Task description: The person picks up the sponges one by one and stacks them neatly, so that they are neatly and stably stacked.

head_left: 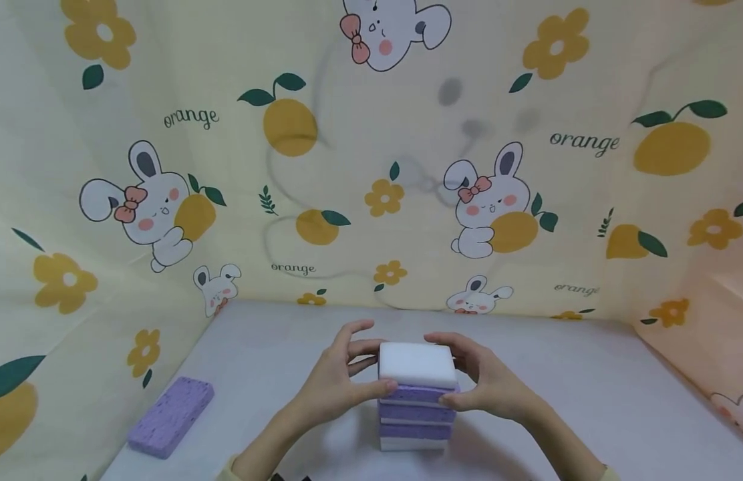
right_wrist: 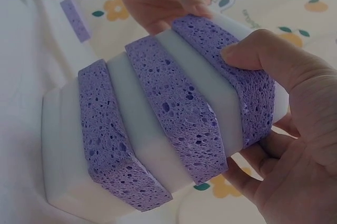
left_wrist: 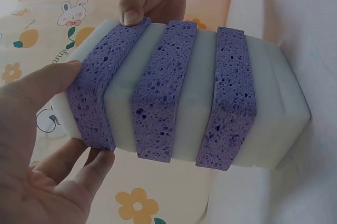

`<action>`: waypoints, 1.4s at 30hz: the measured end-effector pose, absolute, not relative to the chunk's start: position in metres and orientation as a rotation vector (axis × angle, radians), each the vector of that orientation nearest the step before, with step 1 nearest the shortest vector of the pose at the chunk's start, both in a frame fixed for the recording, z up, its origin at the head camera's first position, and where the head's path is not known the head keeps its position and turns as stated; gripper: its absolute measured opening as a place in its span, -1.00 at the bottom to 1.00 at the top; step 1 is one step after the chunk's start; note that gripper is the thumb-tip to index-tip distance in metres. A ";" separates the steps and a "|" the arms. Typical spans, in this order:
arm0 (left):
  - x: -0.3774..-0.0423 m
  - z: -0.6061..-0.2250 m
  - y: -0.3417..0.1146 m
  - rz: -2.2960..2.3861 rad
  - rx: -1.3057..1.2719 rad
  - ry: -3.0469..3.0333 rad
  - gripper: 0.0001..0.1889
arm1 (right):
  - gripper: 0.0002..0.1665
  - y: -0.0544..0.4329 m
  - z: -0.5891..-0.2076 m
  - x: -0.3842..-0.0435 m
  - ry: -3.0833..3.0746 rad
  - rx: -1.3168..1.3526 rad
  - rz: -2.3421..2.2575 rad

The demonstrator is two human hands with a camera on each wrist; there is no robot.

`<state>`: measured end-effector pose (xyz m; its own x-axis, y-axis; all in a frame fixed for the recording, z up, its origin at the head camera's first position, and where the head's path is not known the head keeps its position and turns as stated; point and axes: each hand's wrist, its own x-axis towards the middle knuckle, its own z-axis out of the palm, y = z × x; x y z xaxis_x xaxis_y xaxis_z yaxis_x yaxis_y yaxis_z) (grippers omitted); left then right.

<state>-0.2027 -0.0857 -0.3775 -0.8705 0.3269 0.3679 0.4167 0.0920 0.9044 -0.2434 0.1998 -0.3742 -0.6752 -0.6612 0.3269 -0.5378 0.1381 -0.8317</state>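
Note:
In front of me stands a tall stack of white and purple sponges laid by turns, with a white sponge on top and white at the bottom. Three purple layers show between the white ones. My left hand holds the uppermost purple sponge at one end, thumb on the near face and fingertips round the corner. At the other end my right hand pinches the same sponge, its thumb on the near face. The far side of the stack is hidden in the head view.
A loose purple sponge lies at the left on the white table. Behind and at both sides hangs a pale yellow cloth printed with rabbits, oranges and flowers.

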 end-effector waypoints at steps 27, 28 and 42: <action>-0.206 -0.378 -0.086 -1.966 -0.727 -2.274 -0.08 | -0.10 0.199 -0.373 -0.248 2.271 -1.167 -1.575; -0.205 -0.378 -0.086 -1.969 -0.725 -2.277 -0.08 | -0.11 0.199 -0.374 -0.248 2.269 -1.160 -1.577; -0.204 -0.380 -0.085 -1.949 -0.711 -2.301 -0.10 | -0.10 0.199 -0.376 -0.246 2.272 -1.135 -1.580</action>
<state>-0.2037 -0.0852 -0.3797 -0.8938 0.3133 0.3208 0.3680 0.1036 0.9240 -0.2458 0.1992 -0.3763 -0.7022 -0.6524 0.2850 -0.4943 0.1586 -0.8547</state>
